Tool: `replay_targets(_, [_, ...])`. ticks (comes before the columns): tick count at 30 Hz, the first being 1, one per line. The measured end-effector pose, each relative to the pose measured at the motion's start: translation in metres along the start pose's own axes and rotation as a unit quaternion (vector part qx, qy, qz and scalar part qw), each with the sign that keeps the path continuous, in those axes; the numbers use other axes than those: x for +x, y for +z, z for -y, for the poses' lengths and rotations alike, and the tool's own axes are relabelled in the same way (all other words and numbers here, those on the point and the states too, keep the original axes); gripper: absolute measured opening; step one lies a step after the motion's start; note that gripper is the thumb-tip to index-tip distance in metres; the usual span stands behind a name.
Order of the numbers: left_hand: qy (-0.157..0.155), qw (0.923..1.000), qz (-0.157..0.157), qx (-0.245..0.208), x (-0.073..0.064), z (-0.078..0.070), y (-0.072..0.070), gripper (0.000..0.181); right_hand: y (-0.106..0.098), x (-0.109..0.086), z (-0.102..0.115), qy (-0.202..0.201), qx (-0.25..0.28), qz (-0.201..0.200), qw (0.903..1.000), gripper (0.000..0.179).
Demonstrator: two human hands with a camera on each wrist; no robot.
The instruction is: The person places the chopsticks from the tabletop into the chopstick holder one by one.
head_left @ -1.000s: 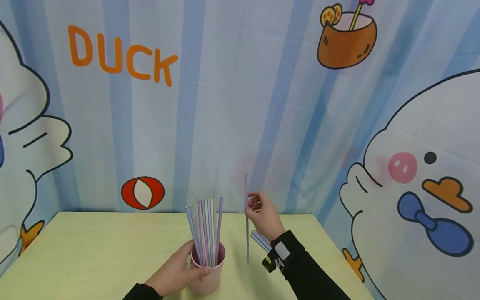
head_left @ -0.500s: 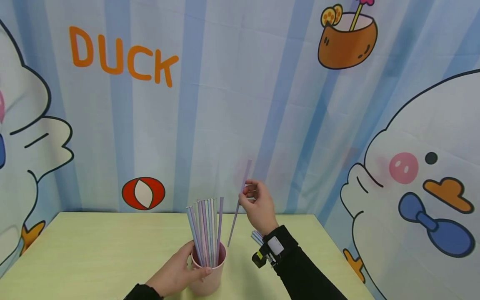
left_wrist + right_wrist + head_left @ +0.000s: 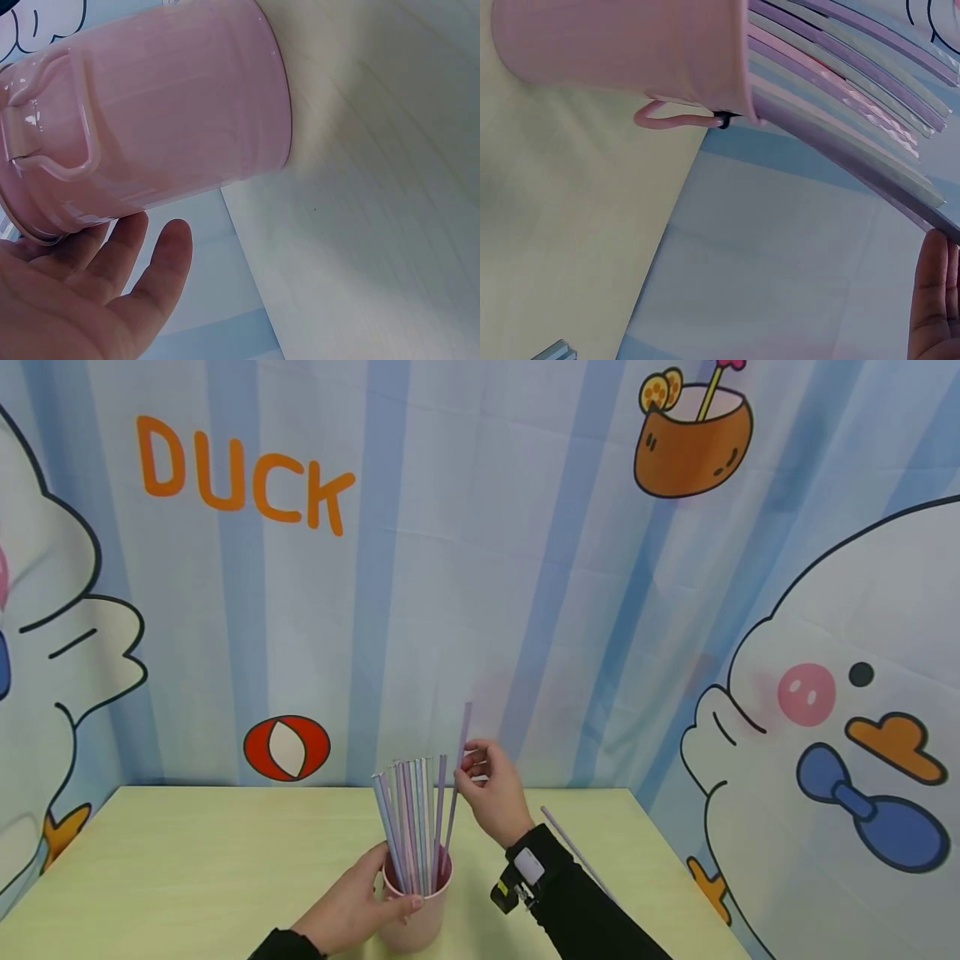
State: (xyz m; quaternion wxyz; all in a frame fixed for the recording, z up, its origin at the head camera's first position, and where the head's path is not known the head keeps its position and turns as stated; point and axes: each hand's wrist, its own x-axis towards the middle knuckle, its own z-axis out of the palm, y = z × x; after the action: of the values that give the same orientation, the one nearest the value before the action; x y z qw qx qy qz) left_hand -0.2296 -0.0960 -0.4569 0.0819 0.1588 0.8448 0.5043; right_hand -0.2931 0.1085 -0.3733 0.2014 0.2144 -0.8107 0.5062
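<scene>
The lilac straw [image 3: 452, 817] slants upward at the right side of the pink pail [image 3: 416, 931], its lower end seemingly inside the mouth. The grip of the right hand [image 3: 491, 793] pinches it above the rim; a straighter, gentle drop beside the standing straws [image 3: 408, 827] should avoid snagging. The left hand [image 3: 356, 897] usefully grips the pail's left side against tipping. At least one loose straw [image 3: 573, 847] lies on the counter [image 3: 225, 852], right of the pail.

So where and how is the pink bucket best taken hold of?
Probably by the upper wall of the pink bucket, from the left, fingers and thumb wrapped round it. The wall is round, while straws stick up out of the opening and the right hand holds another straw at its right side, leaving the left freer.
</scene>
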Motion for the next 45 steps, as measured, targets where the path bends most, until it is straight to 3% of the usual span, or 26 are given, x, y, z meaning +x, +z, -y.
replay_targets(8, [0.004, 1.0000, 0.004, -0.006, 0.000, 0.001, 0.000, 0.097, 0.010, -0.014, -0.011, 0.024, -0.008, 0.045, 0.9987, 0.030])
replay_targets(22, [0.011, 0.9999, 0.006, -0.011, -0.001, 0.002, 0.000, 0.095, 0.018, -0.034, -0.027, 0.053, -0.036, 0.088, 0.9940, 0.031])
replay_targets(30, [0.010, 0.9998, 0.004, -0.014, -0.003, 0.000, 0.000, 0.094, 0.019, -0.042, -0.031, 0.042, -0.046, 0.098, 0.9932, 0.030])
replay_targets(38, [0.017, 0.9998, 0.000, -0.008, -0.003, 0.001, 0.000, 0.094, 0.009, -0.045, -0.046, 0.041, -0.054, 0.091, 0.9935, 0.026])
replay_targets(45, [0.006, 1.0000, -0.003, -0.006, -0.002, 0.002, 0.001, 0.095, -0.021, -0.052, -0.075, 0.040, -0.122, 0.098, 0.9869, 0.019])
